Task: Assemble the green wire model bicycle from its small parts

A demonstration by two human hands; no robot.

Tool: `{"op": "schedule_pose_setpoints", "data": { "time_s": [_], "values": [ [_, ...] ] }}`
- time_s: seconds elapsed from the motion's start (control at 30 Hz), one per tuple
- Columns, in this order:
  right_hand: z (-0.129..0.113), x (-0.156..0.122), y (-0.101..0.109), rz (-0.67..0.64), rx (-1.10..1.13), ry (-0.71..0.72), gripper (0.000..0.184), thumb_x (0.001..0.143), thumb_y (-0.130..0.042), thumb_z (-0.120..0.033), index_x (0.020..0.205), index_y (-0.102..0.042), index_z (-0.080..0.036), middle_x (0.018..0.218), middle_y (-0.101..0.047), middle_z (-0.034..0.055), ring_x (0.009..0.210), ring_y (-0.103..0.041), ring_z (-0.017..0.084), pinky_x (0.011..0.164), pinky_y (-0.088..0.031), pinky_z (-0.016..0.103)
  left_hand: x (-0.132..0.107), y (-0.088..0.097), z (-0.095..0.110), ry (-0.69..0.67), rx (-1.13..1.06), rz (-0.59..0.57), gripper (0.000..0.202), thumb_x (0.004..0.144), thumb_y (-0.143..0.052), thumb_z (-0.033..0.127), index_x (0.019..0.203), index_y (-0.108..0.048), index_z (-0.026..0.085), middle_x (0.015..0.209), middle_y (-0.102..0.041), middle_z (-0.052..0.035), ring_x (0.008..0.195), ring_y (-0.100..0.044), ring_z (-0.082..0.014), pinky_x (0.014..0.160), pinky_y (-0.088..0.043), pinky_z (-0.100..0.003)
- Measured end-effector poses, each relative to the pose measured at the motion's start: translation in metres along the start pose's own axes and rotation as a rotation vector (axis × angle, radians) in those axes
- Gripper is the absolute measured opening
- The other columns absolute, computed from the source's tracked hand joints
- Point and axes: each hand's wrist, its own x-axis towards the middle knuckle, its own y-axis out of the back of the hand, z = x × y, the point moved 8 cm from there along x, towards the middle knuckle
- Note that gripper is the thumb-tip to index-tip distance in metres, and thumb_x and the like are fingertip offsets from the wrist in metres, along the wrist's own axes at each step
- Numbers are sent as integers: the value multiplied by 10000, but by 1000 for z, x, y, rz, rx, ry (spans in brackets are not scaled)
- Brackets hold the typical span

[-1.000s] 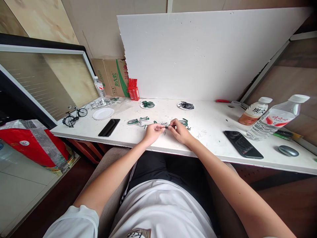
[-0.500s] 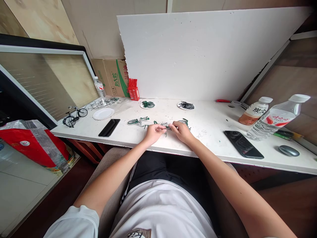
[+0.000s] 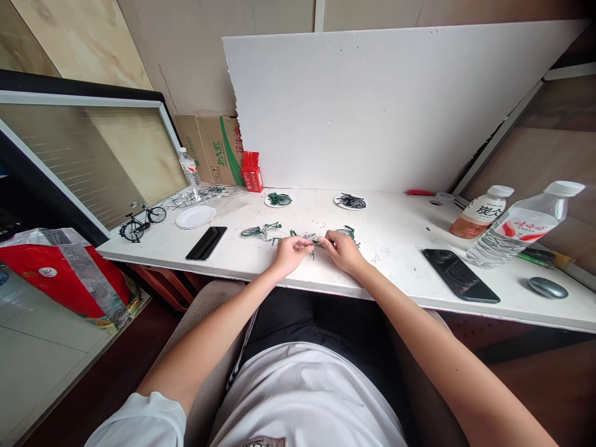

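Note:
My left hand (image 3: 289,252) and my right hand (image 3: 342,249) meet over the white table (image 3: 395,248), both pinched on a small green and silver model part (image 3: 313,239) held between their fingertips. Just behind my right hand lies a green model wheel piece (image 3: 347,232). Left of my hands a partly built green model bicycle (image 3: 259,231) rests on the table. What exactly sits inside the pinch is too small to make out.
Two small dishes of parts (image 3: 278,199) (image 3: 349,201), a white plate (image 3: 195,217), a finished black model bicycle (image 3: 141,221), two black phones (image 3: 207,242) (image 3: 460,275), two bottles (image 3: 482,210) (image 3: 524,225), a mouse (image 3: 547,287), a red box (image 3: 252,171) and a white backboard (image 3: 382,105).
My hands stay pinched together on the small part with only slight finger movement. The view has shifted a little downward.

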Motion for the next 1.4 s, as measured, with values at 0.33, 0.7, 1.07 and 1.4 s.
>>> {"op": "schedule_pose_setpoints", "data": {
  "time_s": [0.33, 0.7, 1.07, 1.4],
  "values": [
    [-2, -3, 1, -34, -50, -68, 500, 1123, -196, -626, 860, -430, -271, 745, -617, 65, 622, -524, 241, 646, -373, 378, 2, 3, -4, 0, -122, 44, 210, 845, -858, 294, 996, -827, 152, 1018, -829, -127, 880, -735, -204, 858, -577, -342],
    [-8, 2, -1, -62, 428, -100, 427, 911, -736, -543, 860, -402, -282, 993, -804, 71, 963, -707, 283, 814, -525, 426, 0, 5, 0, 2, -130, 21, 283, 806, -891, 376, 990, -846, 165, 1021, -829, -126, 877, -711, -211, 825, -557, -339],
    [-10, 1, -8, -101, 541, -87, 440, 886, -756, -490, 806, -381, -274, 973, -778, 67, 936, -708, 255, 792, -538, 405, 8, 14, 14, -96, 39, -54, 270, 890, -824, 375, 1077, -824, 180, 1102, -822, -129, 932, -733, -234, 876, -572, -374],
    [0, 1, -9, -11, 479, -133, 475, 909, -724, -576, 829, -361, -280, 988, -763, 72, 926, -670, 261, 712, -471, 379, 23, 98, 11, -261, 959, 191, 335, 957, -687, 244, 1291, -710, 225, 1481, -646, -150, 1373, -559, -378, 1124, -440, -554]
  ]
}}
